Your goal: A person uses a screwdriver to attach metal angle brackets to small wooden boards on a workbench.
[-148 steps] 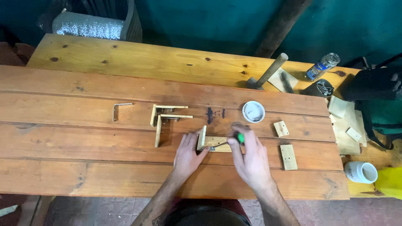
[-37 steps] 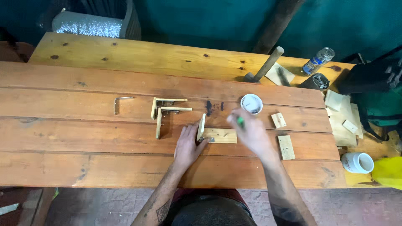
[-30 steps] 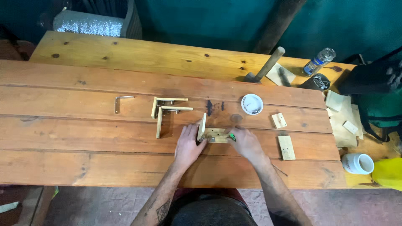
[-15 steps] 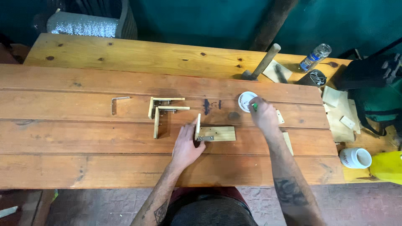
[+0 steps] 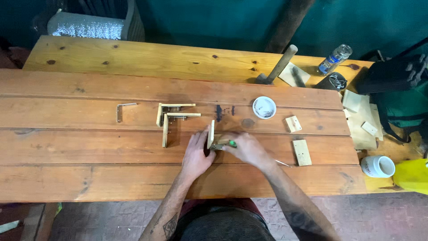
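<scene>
Left hand [image 5: 197,154] flat-fingered, pressed against upright wooden piece [image 5: 211,134] near front middle of plank surface [image 5: 89,147], steadying it. Right hand [image 5: 248,149] closed around green-handled screwdriver [image 5: 231,143], tip toward the joint at the piece's base. Two finished L-shaped wooden brackets [image 5: 171,117] just left. White dish of screws [image 5: 264,107] beyond, up right. Two small wood blocks [image 5: 302,152] lie right.

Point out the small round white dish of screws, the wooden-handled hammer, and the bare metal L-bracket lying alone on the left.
small round white dish of screws [image 5: 264,107], head view, on its middle
wooden-handled hammer [image 5: 281,65], head view, midway along the handle
bare metal L-bracket [image 5: 119,111], head view, on its long leg
</scene>
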